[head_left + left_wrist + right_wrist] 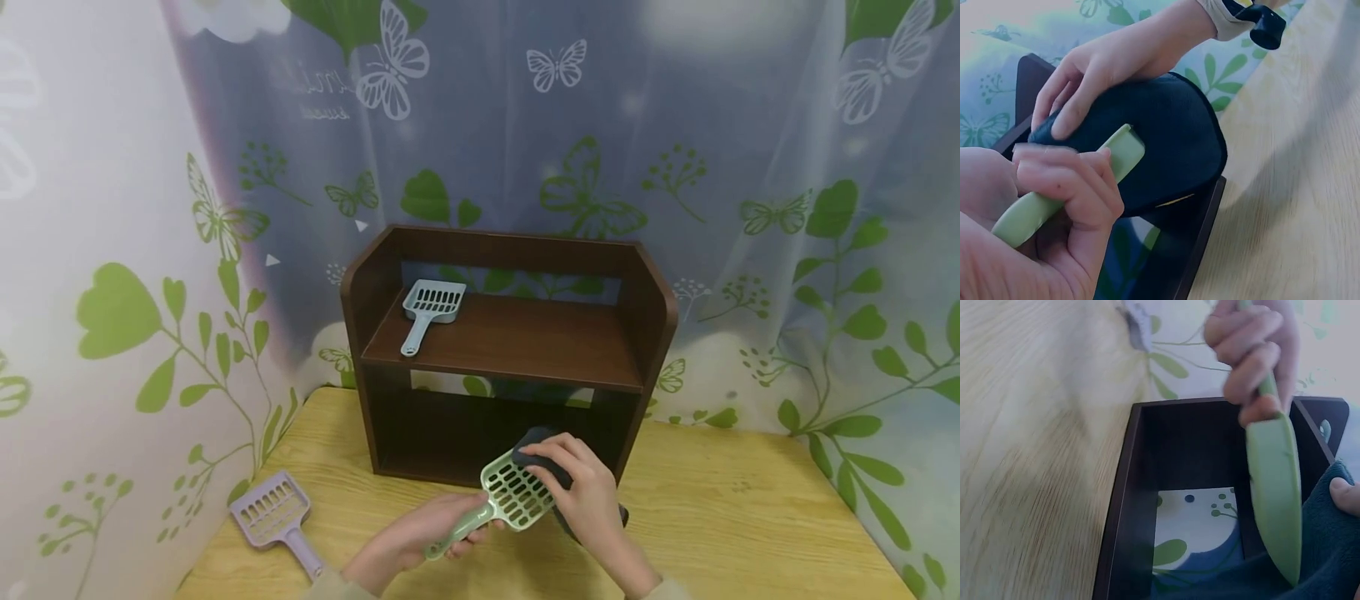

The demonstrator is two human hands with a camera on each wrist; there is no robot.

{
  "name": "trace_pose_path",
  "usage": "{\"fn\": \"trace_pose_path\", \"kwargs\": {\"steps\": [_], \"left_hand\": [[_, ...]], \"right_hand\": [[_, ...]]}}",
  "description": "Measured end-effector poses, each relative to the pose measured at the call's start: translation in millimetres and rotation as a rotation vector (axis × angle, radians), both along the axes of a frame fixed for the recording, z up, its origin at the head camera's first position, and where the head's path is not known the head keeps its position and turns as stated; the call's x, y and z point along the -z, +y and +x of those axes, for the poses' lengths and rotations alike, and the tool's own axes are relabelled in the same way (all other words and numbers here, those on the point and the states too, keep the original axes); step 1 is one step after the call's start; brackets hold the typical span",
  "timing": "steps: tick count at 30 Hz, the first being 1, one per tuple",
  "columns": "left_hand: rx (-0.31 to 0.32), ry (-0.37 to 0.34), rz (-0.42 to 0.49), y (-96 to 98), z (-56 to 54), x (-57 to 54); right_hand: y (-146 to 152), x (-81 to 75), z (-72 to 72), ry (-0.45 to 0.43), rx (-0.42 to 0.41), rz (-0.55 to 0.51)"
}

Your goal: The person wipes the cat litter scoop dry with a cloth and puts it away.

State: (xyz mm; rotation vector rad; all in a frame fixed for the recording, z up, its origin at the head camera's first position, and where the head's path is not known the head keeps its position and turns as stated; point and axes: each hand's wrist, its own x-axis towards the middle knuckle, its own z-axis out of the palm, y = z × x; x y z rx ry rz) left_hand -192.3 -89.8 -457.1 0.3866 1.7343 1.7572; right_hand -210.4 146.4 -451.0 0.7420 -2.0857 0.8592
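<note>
My left hand (429, 527) grips the handle of a light green slotted litter scoop (517, 493), its head tilted up towards the right. A dark blue cloth (537, 442) is pinched in my right hand (588, 493) and lies over the far right edge of the scoop's head. In the left wrist view the cloth (1175, 134) hangs broad and flat behind the green handle (1125, 153), with the fingers of the left hand curled round it. The right wrist view has the scoop (1272, 500) side-on, its lower end against the cloth (1329, 540).
Behind the hands a dark brown two-tier shelf (510, 337) stands on the yellow wood table (750, 508). A blue-grey scoop (433, 304) lies on its upper tier, at the left. A purple scoop (273, 510) rests on the table at the left. Patterned curtains (480, 150) surround the table.
</note>
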Motion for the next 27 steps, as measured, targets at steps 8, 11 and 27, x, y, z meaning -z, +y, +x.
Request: {"fn": "trace_pose_path", "kwargs": {"steps": [8,11,27], "left_hand": [[0.01,0.059,-0.057,10.5,-2.4,-3.8],[0.013,0.084,-0.068,14.9,-0.6,-5.8],[-0.091,0.096,-0.098,26.7,1.9,-8.3]], "right_hand": [[-9,5.6,4.7,0.172,0.032,0.234],[-12,8.5,6.2,0.195,0.076,0.292],[-9,1.5,3.5,0.28,0.28,0.409]]}}
